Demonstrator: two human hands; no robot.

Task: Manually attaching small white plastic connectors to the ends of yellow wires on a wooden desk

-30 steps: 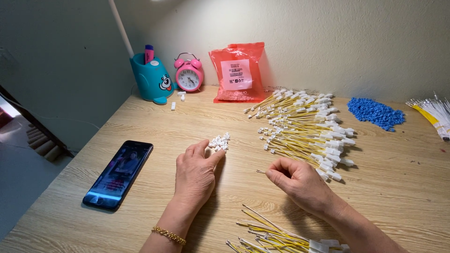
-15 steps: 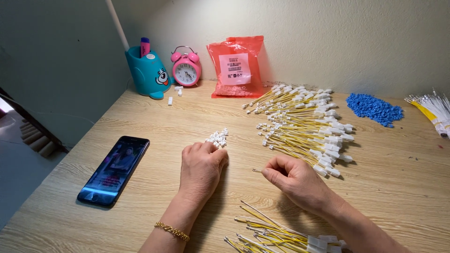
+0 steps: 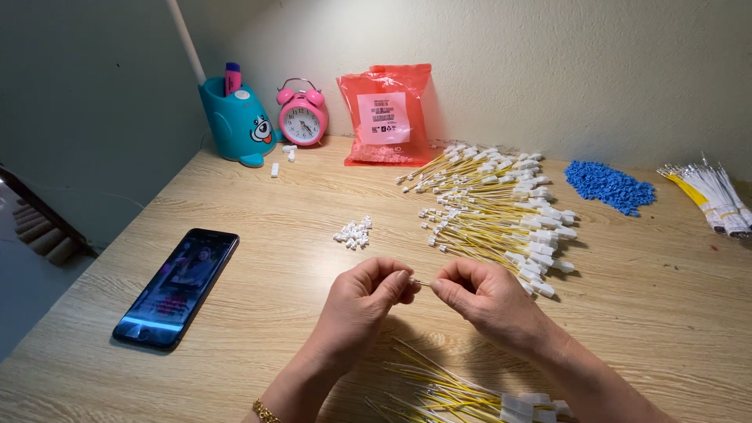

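My left hand (image 3: pixel 362 301) and right hand (image 3: pixel 487 299) meet fingertip to fingertip above the pale wooden tabletop (image 3: pixel 298 196), pinching a thin yellow wire (image 3: pixel 421 282) between them. Just beyond lies a small heap of white plastic connectors (image 3: pixel 354 233), and to its right a broad spread of yellow wires with white plugs (image 3: pixel 501 211). More such wires (image 3: pixel 454 392) lie below my wrists. A black smartphone (image 3: pixel 176 286) rests on the left. At the wall stand a teal pen holder (image 3: pixel 235 121), a pink alarm clock (image 3: pixel 302 117) and a red plastic bag (image 3: pixel 385 113); blue beads (image 3: pixel 609 186) are piled on the right.
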